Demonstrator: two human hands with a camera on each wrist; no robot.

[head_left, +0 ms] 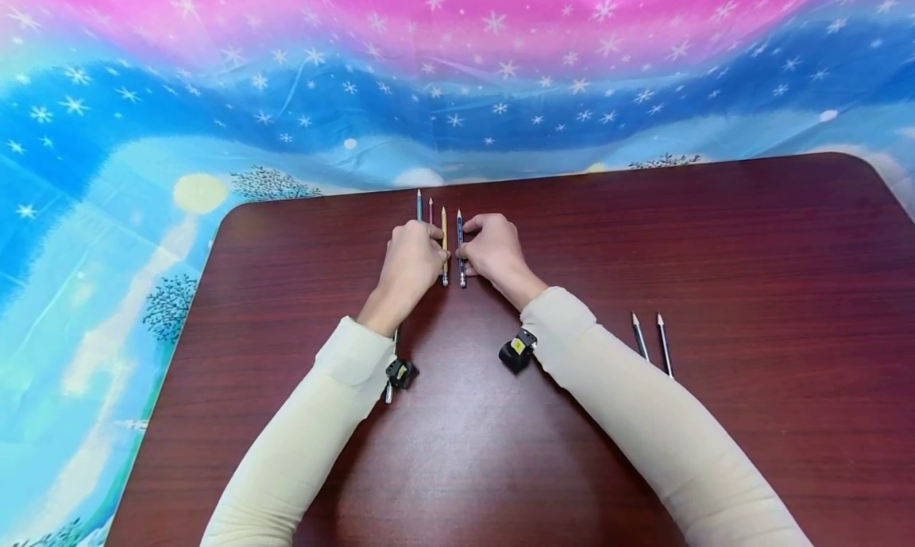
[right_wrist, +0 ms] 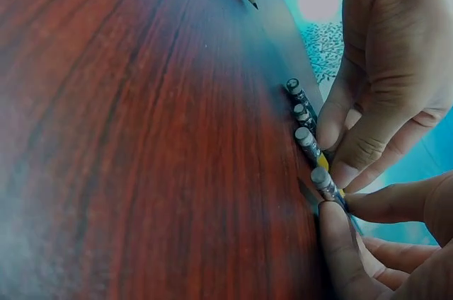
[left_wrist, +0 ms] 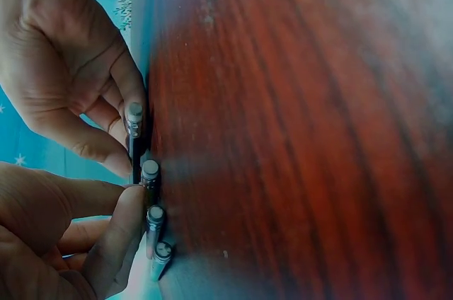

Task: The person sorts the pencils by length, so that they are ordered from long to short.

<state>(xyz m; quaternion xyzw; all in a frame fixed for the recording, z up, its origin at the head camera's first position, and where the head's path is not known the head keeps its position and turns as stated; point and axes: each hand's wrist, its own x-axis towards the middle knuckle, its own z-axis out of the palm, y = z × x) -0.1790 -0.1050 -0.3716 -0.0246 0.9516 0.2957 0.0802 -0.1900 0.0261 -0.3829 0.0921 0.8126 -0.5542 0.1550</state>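
In the head view, my right hand (head_left: pixel 493 247) pinches a dark blue pencil (head_left: pixel 461 237) between thumb and fingers, its tip pointing to the far edge. Just left of it, my left hand (head_left: pixel 413 257) holds a yellow pencil (head_left: pixel 444 233) at its right side, thumb and finger near its lower part. A pink pencil (head_left: pixel 431 206) and a teal pencil (head_left: pixel 418 202) lie alongside, mostly covered by the left hand. The pencils stand nearly parallel. Seen from the left wrist, the dark blue pencil's eraser end (left_wrist: pixel 134 112) is apart from the yellow pencil's eraser end (left_wrist: pixel 150 169).
Two dark pencils, one (head_left: pixel 639 334) and another (head_left: pixel 665 342), lie at the right, partly behind the right sleeve. Another pencil (head_left: pixel 389 392) lies partly hidden under the left wrist. The brown table (head_left: pixel 750 253) ends at a patterned cloth (head_left: pixel 457 78).
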